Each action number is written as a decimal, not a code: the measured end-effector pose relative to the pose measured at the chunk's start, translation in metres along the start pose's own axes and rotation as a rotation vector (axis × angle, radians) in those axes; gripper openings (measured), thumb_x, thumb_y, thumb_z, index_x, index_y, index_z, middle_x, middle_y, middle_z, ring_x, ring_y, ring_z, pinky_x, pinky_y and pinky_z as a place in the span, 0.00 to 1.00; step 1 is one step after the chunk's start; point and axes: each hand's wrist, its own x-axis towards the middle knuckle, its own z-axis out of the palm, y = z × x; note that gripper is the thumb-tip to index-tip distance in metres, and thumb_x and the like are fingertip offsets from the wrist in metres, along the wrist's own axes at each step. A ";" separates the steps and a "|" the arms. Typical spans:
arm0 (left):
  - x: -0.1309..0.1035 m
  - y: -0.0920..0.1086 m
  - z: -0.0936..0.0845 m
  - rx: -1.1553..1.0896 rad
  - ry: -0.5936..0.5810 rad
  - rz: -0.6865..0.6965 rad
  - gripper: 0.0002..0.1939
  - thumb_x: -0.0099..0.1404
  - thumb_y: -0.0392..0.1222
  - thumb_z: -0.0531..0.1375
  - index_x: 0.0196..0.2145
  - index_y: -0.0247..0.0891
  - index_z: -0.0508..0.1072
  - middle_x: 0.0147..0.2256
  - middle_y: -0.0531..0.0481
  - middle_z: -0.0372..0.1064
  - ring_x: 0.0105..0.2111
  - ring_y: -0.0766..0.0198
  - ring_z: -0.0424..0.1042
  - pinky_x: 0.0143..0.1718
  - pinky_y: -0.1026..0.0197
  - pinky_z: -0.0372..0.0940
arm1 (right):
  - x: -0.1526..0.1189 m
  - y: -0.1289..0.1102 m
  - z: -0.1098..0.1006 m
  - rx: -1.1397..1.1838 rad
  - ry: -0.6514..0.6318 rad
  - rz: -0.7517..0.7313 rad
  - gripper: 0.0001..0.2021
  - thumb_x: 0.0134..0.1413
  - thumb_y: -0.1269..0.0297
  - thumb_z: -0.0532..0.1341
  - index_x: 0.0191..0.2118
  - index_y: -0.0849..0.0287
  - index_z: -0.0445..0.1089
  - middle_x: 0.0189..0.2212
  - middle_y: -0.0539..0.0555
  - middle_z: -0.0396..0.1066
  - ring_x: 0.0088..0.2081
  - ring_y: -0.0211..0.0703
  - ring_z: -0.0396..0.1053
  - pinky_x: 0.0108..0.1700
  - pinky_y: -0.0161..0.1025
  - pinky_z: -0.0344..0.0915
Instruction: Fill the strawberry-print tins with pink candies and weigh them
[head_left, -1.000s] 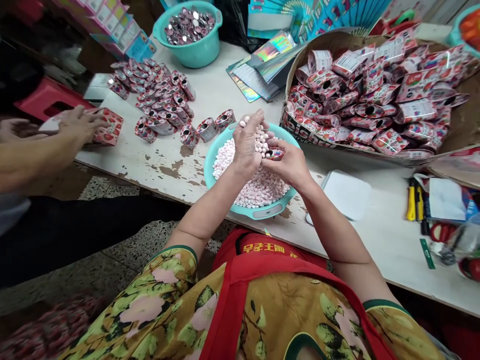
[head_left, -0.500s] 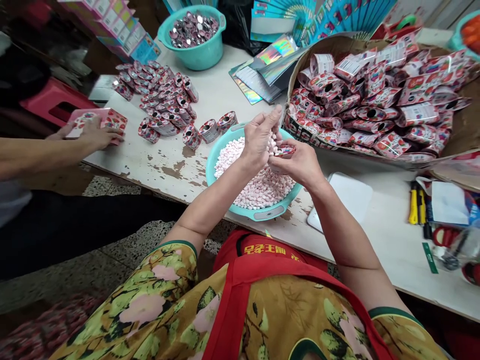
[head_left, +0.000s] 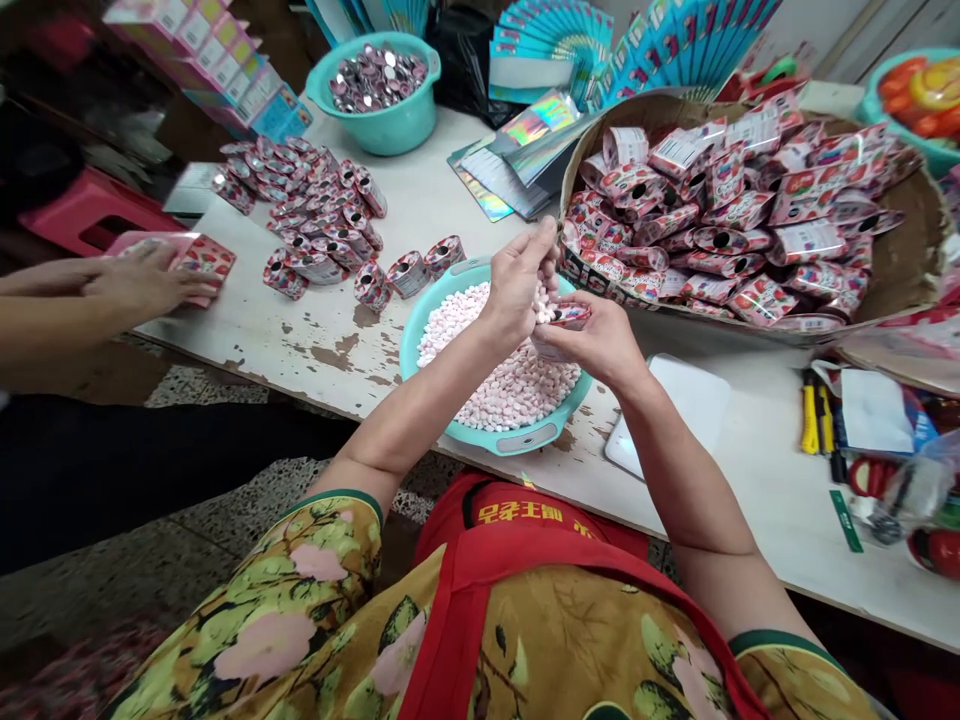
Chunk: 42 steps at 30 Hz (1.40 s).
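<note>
Over a turquoise basin [head_left: 517, 440] of small pale pink candies [head_left: 517, 385], my two hands meet. My left hand [head_left: 514, 280] is closed round some candies, which show at its fingers just over the mouth of a small carton. That strawberry-printed carton [head_left: 571, 316] is pinched between the thumb and fingers of my right hand [head_left: 604, 340], its opening turned up. Most of the carton is hidden behind my fingers. Left of the basin stand three similar cartons [head_left: 409, 274], close to its rim.
Many printed cartons [head_left: 322, 225] stand grouped at the left. A cardboard box [head_left: 892, 270] heaped with flattened cartons lies at the right. Behind is a basin of metallic lids [head_left: 405, 125]. A co-worker's hands [head_left: 146, 280] rest on a pink box. A white scale-like slab [head_left: 686, 400] lies by my right forearm.
The view has shifted slightly, so the table things appear a little lower and further left. My hands keep nearly the same hold at the carton's mouth. The co-worker's hands have moved slightly on the pink box.
</note>
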 end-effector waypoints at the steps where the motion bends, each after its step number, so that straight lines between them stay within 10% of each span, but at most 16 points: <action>1: 0.000 0.000 0.001 0.020 0.000 -0.019 0.27 0.68 0.64 0.62 0.26 0.38 0.63 0.20 0.59 0.55 0.17 0.76 0.56 0.17 0.70 0.53 | 0.000 0.001 0.000 0.013 0.001 -0.001 0.16 0.43 0.60 0.71 0.41 0.59 0.80 0.30 0.51 0.79 0.36 0.47 0.77 0.40 0.38 0.71; 26: -0.006 0.002 -0.002 0.125 -0.101 0.094 0.26 0.71 0.66 0.57 0.29 0.40 0.72 0.19 0.55 0.57 0.17 0.71 0.56 0.17 0.65 0.53 | -0.019 0.020 0.008 0.371 0.052 -0.039 0.21 0.41 0.58 0.74 0.45 0.56 0.77 0.39 0.50 0.80 0.42 0.45 0.76 0.50 0.43 0.71; 30: 0.010 -0.006 -0.046 0.525 -0.069 0.307 0.27 0.72 0.66 0.53 0.34 0.40 0.75 0.24 0.51 0.65 0.25 0.65 0.67 0.27 0.62 0.64 | -0.045 0.043 -0.019 0.443 0.108 0.011 0.25 0.38 0.54 0.78 0.45 0.53 0.78 0.42 0.51 0.80 0.43 0.46 0.77 0.48 0.43 0.74; 34: 0.015 -0.029 -0.090 1.282 -0.412 0.274 0.27 0.72 0.62 0.50 0.43 0.36 0.78 0.42 0.40 0.75 0.48 0.48 0.72 0.53 0.47 0.67 | -0.077 0.092 -0.062 0.274 0.428 0.073 0.26 0.38 0.52 0.78 0.45 0.54 0.77 0.42 0.52 0.79 0.44 0.48 0.77 0.50 0.47 0.75; 37: 0.006 -0.044 -0.096 1.627 -0.557 0.165 0.32 0.72 0.63 0.47 0.55 0.35 0.74 0.55 0.34 0.69 0.58 0.39 0.65 0.59 0.39 0.61 | -0.099 0.136 -0.086 0.098 0.610 0.174 0.26 0.39 0.50 0.76 0.45 0.55 0.76 0.42 0.54 0.79 0.43 0.50 0.77 0.51 0.51 0.74; 42: -0.005 -0.047 -0.083 1.766 -0.484 0.067 0.33 0.71 0.64 0.48 0.57 0.35 0.71 0.54 0.33 0.70 0.56 0.39 0.67 0.57 0.42 0.62 | -0.116 0.154 -0.117 -0.221 0.542 0.190 0.22 0.46 0.52 0.74 0.48 0.49 0.75 0.48 0.58 0.77 0.50 0.58 0.74 0.53 0.54 0.72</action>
